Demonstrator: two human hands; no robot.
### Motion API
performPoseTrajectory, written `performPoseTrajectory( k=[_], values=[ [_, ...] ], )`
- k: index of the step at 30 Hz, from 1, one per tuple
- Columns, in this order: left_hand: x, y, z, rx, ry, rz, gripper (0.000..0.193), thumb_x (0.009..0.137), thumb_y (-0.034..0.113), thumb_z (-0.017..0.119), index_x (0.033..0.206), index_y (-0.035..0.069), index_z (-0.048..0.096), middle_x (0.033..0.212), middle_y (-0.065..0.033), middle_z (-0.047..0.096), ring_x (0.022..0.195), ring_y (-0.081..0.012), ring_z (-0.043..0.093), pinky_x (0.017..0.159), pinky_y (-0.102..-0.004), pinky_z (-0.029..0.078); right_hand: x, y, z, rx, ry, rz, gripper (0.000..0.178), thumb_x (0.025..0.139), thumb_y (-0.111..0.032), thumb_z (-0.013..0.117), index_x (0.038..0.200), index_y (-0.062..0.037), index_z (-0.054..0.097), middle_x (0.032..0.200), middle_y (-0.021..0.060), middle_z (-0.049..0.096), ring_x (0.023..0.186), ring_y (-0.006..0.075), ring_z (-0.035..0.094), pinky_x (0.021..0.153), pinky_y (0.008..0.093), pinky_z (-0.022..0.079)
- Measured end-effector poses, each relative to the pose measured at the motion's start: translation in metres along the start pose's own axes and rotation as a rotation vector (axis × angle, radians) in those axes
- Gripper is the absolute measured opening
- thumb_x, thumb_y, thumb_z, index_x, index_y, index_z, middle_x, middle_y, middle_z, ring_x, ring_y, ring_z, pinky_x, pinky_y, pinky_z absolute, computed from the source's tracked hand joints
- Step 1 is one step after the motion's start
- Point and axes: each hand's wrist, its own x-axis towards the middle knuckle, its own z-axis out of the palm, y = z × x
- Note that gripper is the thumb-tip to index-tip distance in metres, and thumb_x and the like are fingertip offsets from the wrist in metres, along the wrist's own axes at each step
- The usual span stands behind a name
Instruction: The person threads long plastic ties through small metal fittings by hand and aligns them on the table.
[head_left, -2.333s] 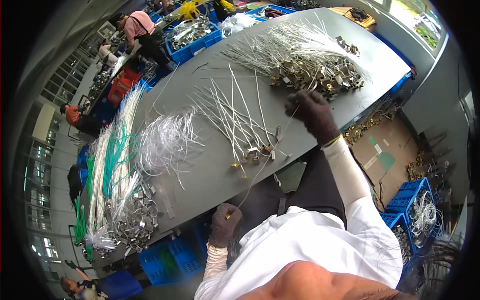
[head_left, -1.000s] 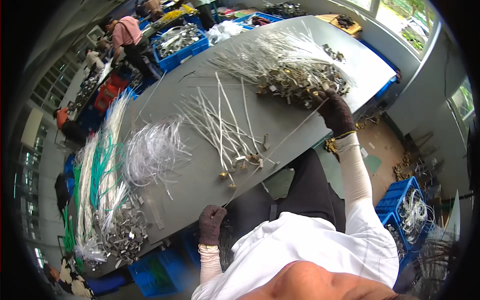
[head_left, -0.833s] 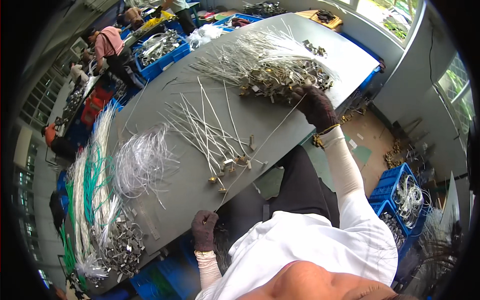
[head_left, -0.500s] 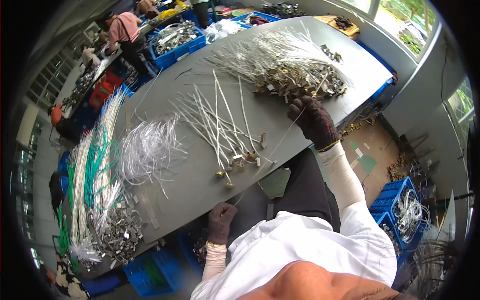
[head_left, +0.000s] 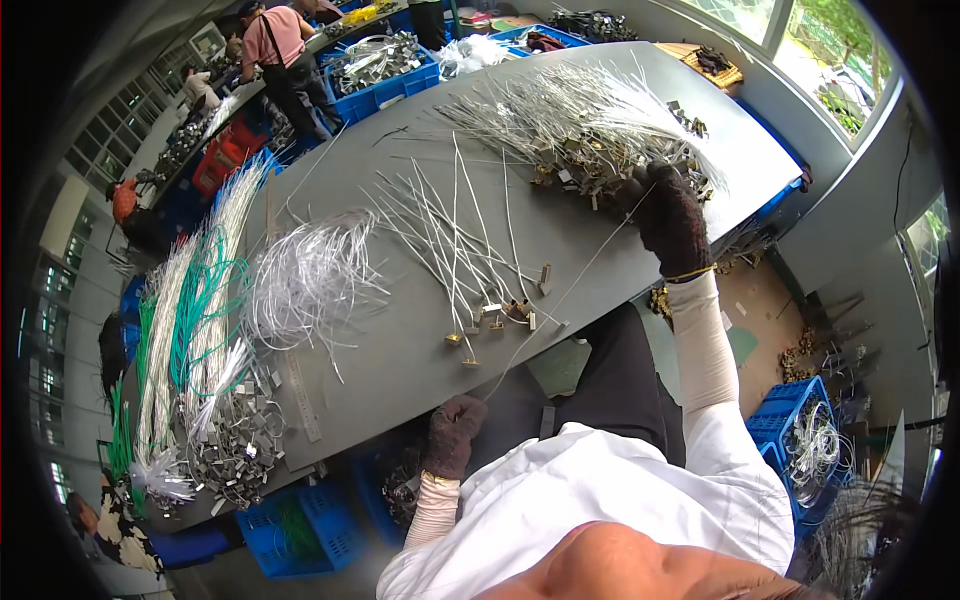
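Observation:
A thin pale wire (head_left: 580, 278) stretches slantwise across the near edge of the grey table (head_left: 400, 400). Its lower end is in my left hand (head_left: 455, 436), a dark-gloved fist just off the table edge. My right hand (head_left: 674, 222), in a dark glove too, has its fingers closed round the wire's upper end, beside a large heap of silvery wires with metal end pieces (head_left: 590, 165). Its fingertips are partly hidden, so contact with the heap cannot be made out. Several separate wires with small metal blocks (head_left: 490, 312) lie mid-table.
A bundle of clear strands (head_left: 310, 280) lies on the left, next to white and green wires (head_left: 195, 330) with metal ends. Blue crates stand beyond the table (head_left: 385, 92), under it (head_left: 295, 535) and at right (head_left: 785, 410). A person in pink (head_left: 275, 45) stands far left.
My right hand has shifted slightly right and its wrist has turned more upright, still by the heap. The left hand has risen a little. The whole view has shifted slightly.

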Motion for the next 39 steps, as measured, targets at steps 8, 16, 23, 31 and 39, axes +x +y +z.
performPoseTrajectory(
  k=[8, 16, 23, 31, 39],
  values=[
    [0.01, -0.018, 0.015, -0.117, -0.065, 0.215, 0.012, 0.094, 0.016, 0.066, 0.092, 0.004, 0.066, 0.066, 0.0055, 0.047, 0.054, -0.0043, 0.037, 0.048, -0.0232, 0.026, -0.004, 0.036, 0.009, -0.068, -0.558, -0.003, 0.033, 0.1, -0.031, 0.06, 0.119, -0.004, 0.058, 0.115, 0.0123, 0.065, 0.106, 0.0287, 0.065, 0.097, 0.0478, 0.053],
    [-0.005, 0.013, 0.007, -0.212, -0.067, -0.019, 0.014, 0.093, 0.017, 0.067, 0.092, 0.003, 0.065, 0.062, 0.0042, 0.046, 0.05, -0.0049, 0.036, 0.044, -0.0235, 0.025, 0.057, 0.002, -0.04, 0.252, -0.118, 0.142, 0.039, 0.1, -0.036, 0.06, 0.121, -0.0035, 0.056, 0.112, 0.0132, 0.067, 0.104, 0.031, 0.066, 0.094, 0.048, 0.055],
    [-0.007, 0.009, 0.009, -0.328, -0.083, -0.08, 0.015, 0.093, 0.019, 0.068, 0.093, 0.004, 0.065, 0.064, 0.0041, 0.047, 0.051, -0.0048, 0.037, 0.045, -0.0225, 0.025, -0.005, 0.03, 0.034, -0.004, 0.068, -0.002, 0.014, 0.097, -0.014, 0.061, 0.105, -0.0025, 0.061, 0.097, 0.0058, 0.065, 0.086, 0.0172, 0.062, 0.076, 0.0278, 0.053],
    [0.018, -0.035, 0.02, -0.099, -0.118, 0.224, 0.017, 0.094, 0.022, 0.07, 0.096, 0.005, 0.065, 0.073, 0.0048, 0.054, 0.059, -0.0051, 0.044, 0.052, -0.0216, 0.033, -0.064, 0.078, 0.054, -0.606, -0.149, -0.15, 0.027, 0.098, -0.032, 0.065, 0.104, -0.006, 0.061, 0.097, 0.0061, 0.062, 0.091, 0.0203, 0.061, 0.086, 0.0379, 0.051],
    [0.002, 0.04, 0.041, -0.117, -0.079, 0.243, 0.023, 0.099, 0.029, 0.063, 0.094, 0.007, 0.064, 0.078, 0.0042, 0.056, 0.066, -0.0051, 0.046, 0.058, -0.0228, 0.036, -0.128, 0.107, 0.064, -0.318, -0.322, 0.193, 0.038, 0.101, -0.03, 0.061, 0.124, -0.0001, 0.061, 0.124, 0.0141, 0.066, 0.116, 0.0271, 0.065, 0.103, 0.0418, 0.05]
  ],
)
